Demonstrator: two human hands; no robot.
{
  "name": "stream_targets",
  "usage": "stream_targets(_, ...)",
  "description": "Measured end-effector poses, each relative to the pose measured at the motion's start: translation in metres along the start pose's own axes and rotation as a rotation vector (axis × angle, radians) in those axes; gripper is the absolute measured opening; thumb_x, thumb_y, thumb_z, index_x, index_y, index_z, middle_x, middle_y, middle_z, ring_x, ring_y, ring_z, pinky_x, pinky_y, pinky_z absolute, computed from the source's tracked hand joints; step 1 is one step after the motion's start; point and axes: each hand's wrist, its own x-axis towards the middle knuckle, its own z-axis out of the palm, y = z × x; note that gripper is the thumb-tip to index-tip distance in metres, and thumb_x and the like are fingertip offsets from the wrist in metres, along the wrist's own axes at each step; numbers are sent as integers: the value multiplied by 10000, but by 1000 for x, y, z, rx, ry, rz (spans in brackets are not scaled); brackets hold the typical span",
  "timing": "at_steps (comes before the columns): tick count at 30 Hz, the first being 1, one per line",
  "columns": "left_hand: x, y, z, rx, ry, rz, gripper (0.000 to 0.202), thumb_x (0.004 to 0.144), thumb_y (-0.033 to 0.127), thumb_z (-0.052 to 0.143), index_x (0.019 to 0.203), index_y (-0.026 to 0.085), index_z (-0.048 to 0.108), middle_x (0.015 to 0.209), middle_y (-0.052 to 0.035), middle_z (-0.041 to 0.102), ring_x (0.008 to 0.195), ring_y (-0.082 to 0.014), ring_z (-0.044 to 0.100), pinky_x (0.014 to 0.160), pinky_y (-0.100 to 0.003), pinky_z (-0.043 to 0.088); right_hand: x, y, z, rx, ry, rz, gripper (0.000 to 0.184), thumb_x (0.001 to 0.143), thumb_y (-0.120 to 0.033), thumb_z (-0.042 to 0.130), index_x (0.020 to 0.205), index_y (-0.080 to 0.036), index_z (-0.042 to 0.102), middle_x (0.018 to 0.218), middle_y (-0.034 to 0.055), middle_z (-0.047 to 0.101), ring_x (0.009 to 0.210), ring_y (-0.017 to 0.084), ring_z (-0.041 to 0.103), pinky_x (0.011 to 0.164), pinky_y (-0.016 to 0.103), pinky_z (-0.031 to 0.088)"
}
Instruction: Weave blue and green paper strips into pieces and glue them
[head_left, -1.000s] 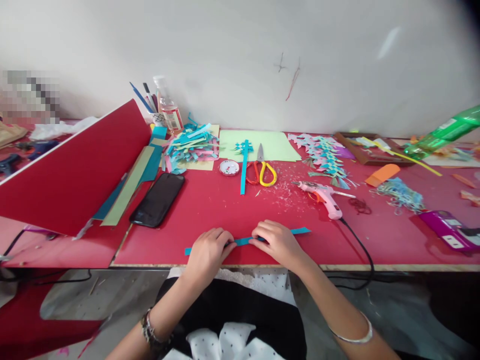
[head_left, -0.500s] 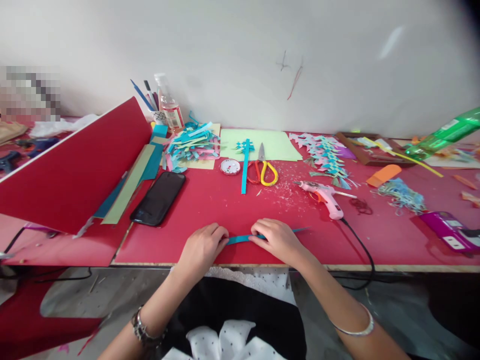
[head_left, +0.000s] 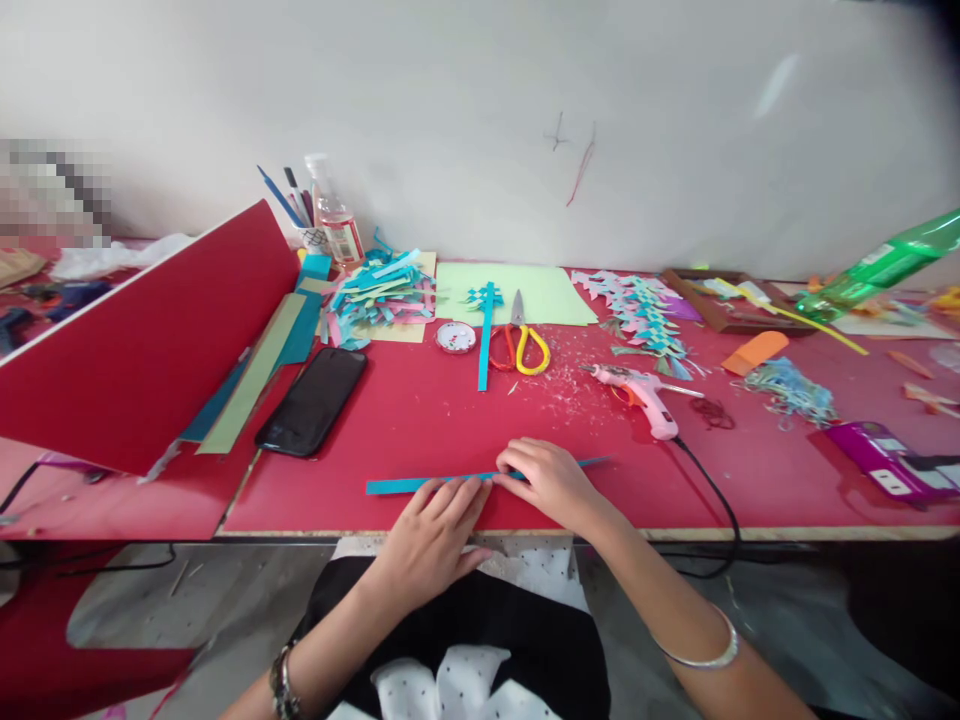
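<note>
A long blue paper strip (head_left: pixel 391 487) lies crosswise near the table's front edge. My left hand (head_left: pixel 433 538) rests on the edge with its fingers stretched out, their tips pressing on the strip's middle. Close beside them, my right hand (head_left: pixel 553 482) pinches the strip between thumb and fingers, partly hiding it. The strip's thin right end shows past that hand. Farther back, another blue strip (head_left: pixel 486 345) lies over a small woven blue-and-green paper piece (head_left: pixel 498 299). To its right are scissors (head_left: pixel 519 335) with a red and a yellow handle.
A black phone (head_left: pixel 313 402) and a leaning red board (head_left: pixel 165 350) are on the left. Paper strips (head_left: pixel 386 295) form a pile at the back. A pink glue gun (head_left: pixel 641 395) trails its cord over the right front edge, near a purple power strip (head_left: pixel 889 460).
My left hand has slid right along the strip towards my right hand, and its fingers have straightened. The strip's left end is now uncovered. My right hand has stayed in place.
</note>
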Motion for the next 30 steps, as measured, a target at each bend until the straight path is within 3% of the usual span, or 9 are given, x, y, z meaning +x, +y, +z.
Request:
stream_targets(15, -4, 9, 3, -1, 45, -125, 624, 790, 562, 323, 1277, 172, 352, 1172, -80, 473, 1064, -215, 412, 988, -356, 239, 0, -1, 1, 7, 6, 14, 130, 819, -277, 467, 736, -185, 504, 716, 9, 548, 689, 128, 476, 629, 236, 333)
stream_targets(21, -3, 5, -5, -64, 5, -125, 613, 791, 557, 328, 1286, 196, 335, 1183, -79, 468, 1082, -210, 414, 988, -365, 259, -1, -2, 0, 20, 13, 21, 124, 819, -270, 465, 732, -185, 490, 715, 5, 540, 693, 127, 471, 634, 233, 335)
stream_targets(30, -15, -12, -8, -65, -42, -41, 595, 834, 477, 315, 1337, 179, 204, 1372, -38, 300, 1240, -195, 269, 1012, -363, 217, -1, -2, 1, 40, 23, 24, 122, 819, -259, 462, 724, -186, 478, 711, 9, 533, 685, 126, 463, 628, 229, 333)
